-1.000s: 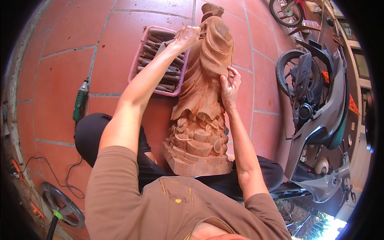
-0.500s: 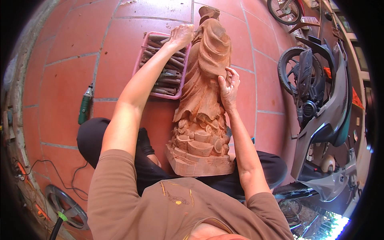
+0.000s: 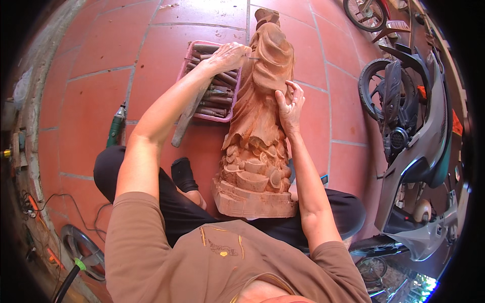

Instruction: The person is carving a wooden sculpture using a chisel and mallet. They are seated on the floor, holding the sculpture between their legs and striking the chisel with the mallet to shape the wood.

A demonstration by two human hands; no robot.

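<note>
- the left hand (image 3: 227,54) is closed around a thin metal carving tool (image 3: 252,58), whose tip pokes out toward the upper part of the wooden statue (image 3: 257,126).
- the tool's tip meets the statue just beside the left hand, on the carved folds below the head.
- the right hand (image 3: 290,105) lies spread against the statue's side, fingers (image 3: 295,93) fanned upward and touching the wood, holding nothing else.
- the statue stands between the two hands, tilted away from the person, its stepped base resting by the person's lap on the red tiled floor (image 3: 91,101).
- just behind and under the left hand sits a pink tray (image 3: 208,117) packed with wooden-handled chisels (image 3: 214,96).
- a long wooden-handled tool (image 3: 183,126) leans out of the tray below the left forearm.
- well to the left of the left hand a green power tool (image 3: 116,126) lies on the floor.
- to the right of the right hand, well apart, stands a parked scooter (image 3: 419,151).
- the person sits cross-legged in black trousers and a brown shirt, a black-socked foot (image 3: 183,174) near the statue's base.
- near the lower left, far from either hand, cables and a round disc-shaped thing (image 3: 81,247) lie on the floor.
</note>
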